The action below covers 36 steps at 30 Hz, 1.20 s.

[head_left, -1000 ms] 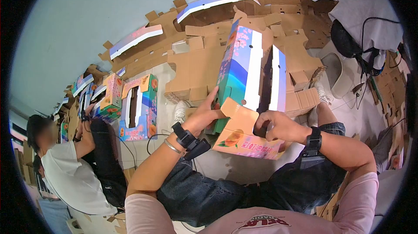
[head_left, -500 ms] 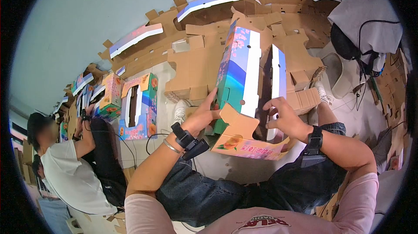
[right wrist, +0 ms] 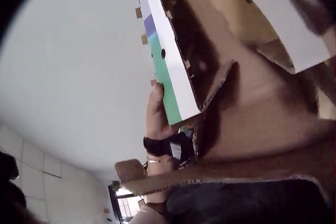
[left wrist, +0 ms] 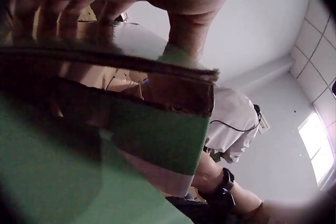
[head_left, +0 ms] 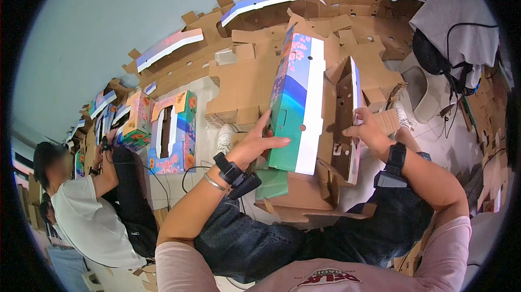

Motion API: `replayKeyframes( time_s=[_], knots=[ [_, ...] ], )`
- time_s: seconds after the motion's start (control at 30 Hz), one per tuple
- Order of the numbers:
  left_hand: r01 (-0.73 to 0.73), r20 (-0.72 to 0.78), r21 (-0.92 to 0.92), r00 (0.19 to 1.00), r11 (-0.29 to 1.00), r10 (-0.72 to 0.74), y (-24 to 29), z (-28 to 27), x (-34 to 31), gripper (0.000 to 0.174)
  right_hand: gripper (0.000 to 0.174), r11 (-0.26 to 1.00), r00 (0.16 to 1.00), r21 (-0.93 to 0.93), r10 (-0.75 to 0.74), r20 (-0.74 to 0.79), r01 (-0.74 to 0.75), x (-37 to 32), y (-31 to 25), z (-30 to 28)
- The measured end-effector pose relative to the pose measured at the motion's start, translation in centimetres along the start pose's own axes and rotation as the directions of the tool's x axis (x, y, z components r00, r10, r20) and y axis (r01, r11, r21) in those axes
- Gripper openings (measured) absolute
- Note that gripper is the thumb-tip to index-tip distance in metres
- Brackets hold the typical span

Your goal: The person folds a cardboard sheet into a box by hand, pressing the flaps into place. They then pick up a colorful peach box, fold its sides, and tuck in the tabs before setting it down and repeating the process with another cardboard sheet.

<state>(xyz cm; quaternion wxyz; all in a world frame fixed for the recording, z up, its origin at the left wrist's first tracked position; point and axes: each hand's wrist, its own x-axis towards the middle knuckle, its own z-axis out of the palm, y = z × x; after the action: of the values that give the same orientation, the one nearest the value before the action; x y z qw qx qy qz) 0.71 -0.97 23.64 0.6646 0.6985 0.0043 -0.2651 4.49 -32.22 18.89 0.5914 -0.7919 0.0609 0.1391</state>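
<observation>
A printed cardboard box (head_left: 297, 102) stands between the person's legs, its near end folded out and its top parted along the middle. My left hand (head_left: 252, 145) holds the box's left side, the thumb lying across the green panel (head_left: 290, 153). In the left wrist view, the thumb and fingers show above a raw cardboard edge (left wrist: 157, 71). My right hand (head_left: 373, 132) grips the right wall (head_left: 343, 129) near its top edge, thumb on the brown inner face. The near end flap (head_left: 304, 205) lies low in front of the person's lap, its brown inside facing up.
Stacked flat brown cardboard (head_left: 244, 86) lies behind the box. Another printed box (head_left: 172, 134) stands on the floor at left, near a seated person (head_left: 97, 216). A plastic stool (head_left: 420, 94) and a draped grey cloth (head_left: 458, 10) are at right. Cables cross the floor.
The near end flap with the peach print has dropped down and outward. My right hand has moved from it to the right wall, which now tilts outward. My left hand stays at the left side.
</observation>
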Motion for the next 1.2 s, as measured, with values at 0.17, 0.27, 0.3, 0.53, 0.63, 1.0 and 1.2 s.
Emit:
replayKeyframes(
  time_s=[0.17, 0.27, 0.3, 0.53, 0.63, 1.0, 1.2],
  knots=[
    [0.017, 0.014, 0.01, 1.0, 1.0, -0.017, 0.6, 0.3, -0.3, 0.106, 0.07, 0.979, 0.979, 0.043, 0.198, 0.052, -0.2, 1.1, 0.0, -1.4],
    [0.028, 0.02, -0.006, 0.999, 1.0, -0.028, 0.4, 0.3, -0.1, 0.105, 0.077, 0.961, 0.96, -0.029, 0.276, 0.05, -0.275, 1.0, 0.0, -2.0],
    [0.054, 0.001, 0.014, 0.999, 0.998, -0.054, 0.0, 0.1, 0.1, 0.104, 0.068, 0.958, 0.958, 0.022, 0.285, 0.039, -0.286, 0.8, 0.0, -2.2],
    [0.016, -0.01, -0.058, 1.0, 0.998, -0.016, 0.0, 0.4, -0.4, 0.101, 0.028, 0.982, 0.915, -0.134, 0.171, 0.366, -0.13, 8.4, 14.2, -10.5],
    [0.003, 0.018, -0.046, 1.0, 0.999, -0.002, 0.1, 0.4, -0.4, 0.101, 0.026, 0.92, 0.908, -0.116, 0.389, 0.154, -0.374, 6.1, 8.9, -9.1],
    [0.089, 0.075, -0.102, 0.994, 0.991, -0.081, -2.0, -0.7, 0.4, 0.08, 0.031, 0.899, 0.99, 0.417, 0.096, 0.107, -0.132, 0.3, -2.5, -9.1],
    [0.167, -0.024, -0.053, 0.985, 0.984, -0.169, -0.7, -2.4, -0.3, 0.096, 0.034, 0.878, 0.998, 0.478, 0.006, 0.058, -0.033, 0.2, -3.0, -11.7]
  ],
)
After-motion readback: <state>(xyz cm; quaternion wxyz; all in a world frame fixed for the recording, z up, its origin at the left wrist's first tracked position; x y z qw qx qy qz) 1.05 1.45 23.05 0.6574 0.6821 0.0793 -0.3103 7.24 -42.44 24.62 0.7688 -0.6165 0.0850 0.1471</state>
